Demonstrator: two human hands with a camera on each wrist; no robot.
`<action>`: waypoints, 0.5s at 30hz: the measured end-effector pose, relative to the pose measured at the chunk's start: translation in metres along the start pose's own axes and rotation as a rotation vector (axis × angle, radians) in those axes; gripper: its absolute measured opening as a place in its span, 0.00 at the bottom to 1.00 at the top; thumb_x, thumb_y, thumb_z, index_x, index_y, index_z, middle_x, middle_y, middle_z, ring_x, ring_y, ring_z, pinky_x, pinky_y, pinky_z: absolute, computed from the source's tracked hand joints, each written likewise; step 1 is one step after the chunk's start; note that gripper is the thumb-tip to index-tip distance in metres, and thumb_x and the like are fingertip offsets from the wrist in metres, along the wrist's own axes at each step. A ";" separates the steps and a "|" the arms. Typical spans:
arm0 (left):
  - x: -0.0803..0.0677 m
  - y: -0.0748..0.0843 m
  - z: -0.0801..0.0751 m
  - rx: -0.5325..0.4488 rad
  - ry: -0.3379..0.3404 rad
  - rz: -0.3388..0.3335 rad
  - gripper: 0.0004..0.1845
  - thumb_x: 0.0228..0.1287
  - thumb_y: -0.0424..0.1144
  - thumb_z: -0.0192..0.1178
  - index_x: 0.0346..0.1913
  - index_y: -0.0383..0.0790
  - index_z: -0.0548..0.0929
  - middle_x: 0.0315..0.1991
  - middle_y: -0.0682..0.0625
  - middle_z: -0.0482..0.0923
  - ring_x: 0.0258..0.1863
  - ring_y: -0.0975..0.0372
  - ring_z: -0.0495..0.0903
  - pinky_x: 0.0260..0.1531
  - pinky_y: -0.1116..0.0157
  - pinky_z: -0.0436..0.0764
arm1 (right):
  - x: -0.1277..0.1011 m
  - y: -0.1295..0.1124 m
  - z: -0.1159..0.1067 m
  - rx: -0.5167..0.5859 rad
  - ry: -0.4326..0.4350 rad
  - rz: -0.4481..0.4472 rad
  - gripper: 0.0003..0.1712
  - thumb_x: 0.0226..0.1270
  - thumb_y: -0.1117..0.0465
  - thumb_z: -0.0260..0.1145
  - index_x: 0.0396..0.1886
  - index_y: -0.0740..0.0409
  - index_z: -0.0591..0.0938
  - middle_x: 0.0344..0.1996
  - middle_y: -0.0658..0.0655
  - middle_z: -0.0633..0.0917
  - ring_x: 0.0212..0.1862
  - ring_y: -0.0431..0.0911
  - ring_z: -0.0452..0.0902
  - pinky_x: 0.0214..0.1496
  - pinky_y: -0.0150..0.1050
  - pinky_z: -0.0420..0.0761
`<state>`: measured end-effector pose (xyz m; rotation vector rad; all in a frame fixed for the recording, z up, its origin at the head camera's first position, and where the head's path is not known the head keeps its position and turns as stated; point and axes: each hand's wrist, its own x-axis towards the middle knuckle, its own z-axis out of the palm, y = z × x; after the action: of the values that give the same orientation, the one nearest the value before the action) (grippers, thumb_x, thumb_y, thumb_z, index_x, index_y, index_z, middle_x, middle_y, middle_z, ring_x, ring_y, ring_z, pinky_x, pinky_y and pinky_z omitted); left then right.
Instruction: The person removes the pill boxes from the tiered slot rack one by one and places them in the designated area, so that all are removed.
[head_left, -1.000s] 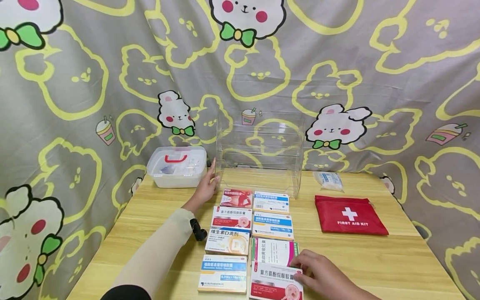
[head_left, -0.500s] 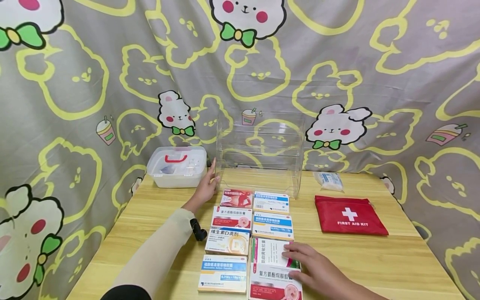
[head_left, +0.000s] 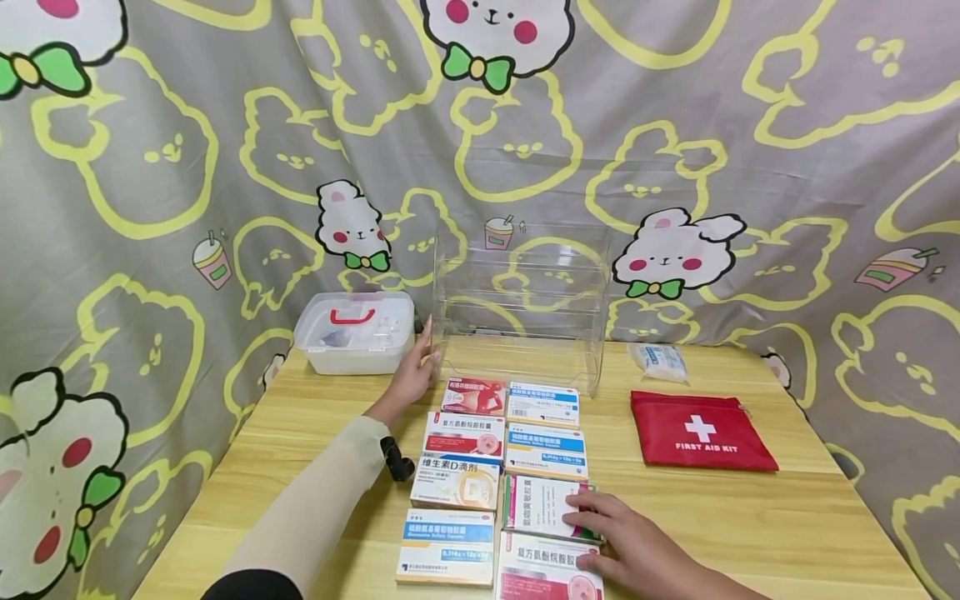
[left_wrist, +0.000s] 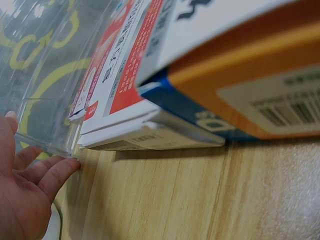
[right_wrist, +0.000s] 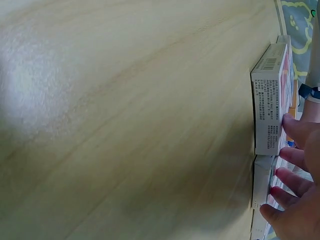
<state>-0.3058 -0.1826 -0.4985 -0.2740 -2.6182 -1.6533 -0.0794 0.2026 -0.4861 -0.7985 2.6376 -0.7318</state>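
Cardboard medicine boxes [head_left: 506,471]: eight; two hands.

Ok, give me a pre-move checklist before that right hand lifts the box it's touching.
1. Right hand on the green-edged box: ok, fingers rest on its right edge.
2. Firm hold on that box: not ok, the fingers lie on top and are not wrapped round it.
3. Left hand steadying the clear acrylic shelf: ok, open palm against its left side.
4. Shelf tiers free: ok, nothing visible inside.
5. Neighbouring boxes: not ok, the red-and-white box sits tight against it and the hand touches it too.
6. Weight of the box: cannot tell.
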 end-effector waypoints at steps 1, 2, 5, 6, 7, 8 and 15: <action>0.000 0.000 0.000 0.000 -0.001 0.004 0.40 0.84 0.38 0.46 0.82 0.76 0.40 0.78 0.32 0.59 0.34 0.48 0.77 0.30 0.58 0.81 | 0.000 0.000 0.000 -0.006 0.002 -0.004 0.32 0.66 0.37 0.69 0.66 0.44 0.83 0.69 0.49 0.75 0.69 0.54 0.70 0.60 0.49 0.83; 0.000 0.000 0.000 -0.001 -0.002 0.006 0.40 0.84 0.38 0.46 0.82 0.76 0.40 0.78 0.32 0.59 0.32 0.50 0.76 0.30 0.58 0.80 | 0.000 0.000 0.001 -0.009 0.003 -0.006 0.32 0.66 0.37 0.70 0.66 0.44 0.83 0.69 0.49 0.75 0.68 0.53 0.70 0.59 0.49 0.83; -0.001 0.000 0.000 -0.002 -0.002 0.011 0.39 0.84 0.37 0.46 0.83 0.74 0.40 0.78 0.33 0.58 0.26 0.57 0.71 0.29 0.59 0.79 | 0.001 0.000 0.001 -0.016 0.007 -0.008 0.30 0.67 0.38 0.70 0.65 0.44 0.83 0.68 0.49 0.76 0.68 0.53 0.71 0.59 0.48 0.83; -0.001 0.000 0.000 -0.004 -0.002 0.013 0.39 0.84 0.37 0.46 0.83 0.73 0.40 0.78 0.33 0.58 0.25 0.58 0.69 0.29 0.58 0.78 | 0.001 0.000 0.001 -0.018 0.007 -0.007 0.30 0.67 0.38 0.70 0.64 0.44 0.84 0.68 0.49 0.76 0.67 0.53 0.71 0.59 0.48 0.83; -0.001 0.000 0.000 -0.004 -0.002 0.012 0.39 0.84 0.37 0.46 0.83 0.74 0.40 0.78 0.33 0.58 0.25 0.59 0.69 0.29 0.58 0.79 | 0.001 0.000 0.001 -0.018 0.008 -0.006 0.30 0.67 0.39 0.70 0.64 0.44 0.84 0.68 0.48 0.76 0.67 0.53 0.71 0.59 0.49 0.83; -0.001 0.000 0.000 -0.005 -0.002 0.012 0.39 0.84 0.37 0.46 0.83 0.74 0.40 0.78 0.32 0.58 0.24 0.59 0.68 0.29 0.58 0.79 | 0.001 -0.001 0.001 -0.016 0.007 -0.003 0.29 0.67 0.39 0.70 0.64 0.44 0.84 0.68 0.48 0.76 0.67 0.53 0.71 0.59 0.49 0.83; 0.000 -0.001 0.001 -0.006 -0.002 0.019 0.39 0.84 0.37 0.46 0.83 0.71 0.40 0.76 0.29 0.61 0.23 0.60 0.67 0.28 0.59 0.79 | 0.004 -0.002 0.001 -0.002 -0.004 0.019 0.29 0.66 0.39 0.71 0.64 0.42 0.84 0.67 0.46 0.76 0.68 0.52 0.70 0.59 0.51 0.83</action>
<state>-0.3063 -0.1824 -0.4997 -0.2993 -2.6042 -1.6559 -0.0812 0.1989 -0.4864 -0.7741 2.6385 -0.7222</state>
